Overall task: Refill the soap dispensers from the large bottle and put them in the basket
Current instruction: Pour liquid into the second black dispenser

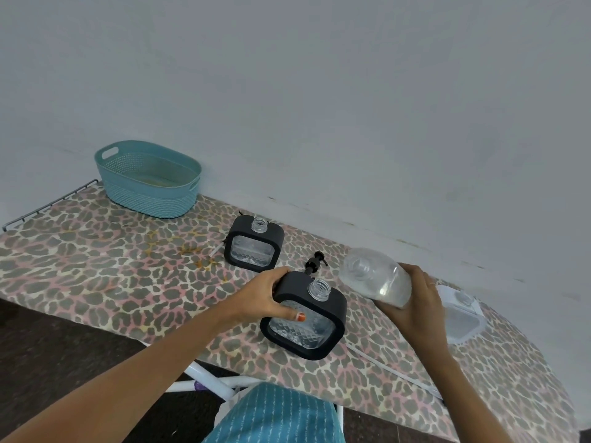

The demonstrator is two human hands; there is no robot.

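The near dispenser (303, 318), standing on the ironing board (96, 251), is gripped at its side by the left hand (268, 298), open neck upward. At its two o'clock the large bottle (374, 276) is clasped in the right hand (412, 302), long axis tilted, mouth aimed toward ten o'clock, just short of that neck.

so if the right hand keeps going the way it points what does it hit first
Probably the black pump, just past the bottle the right hand holds; depth is unclear, so it could pass over it.
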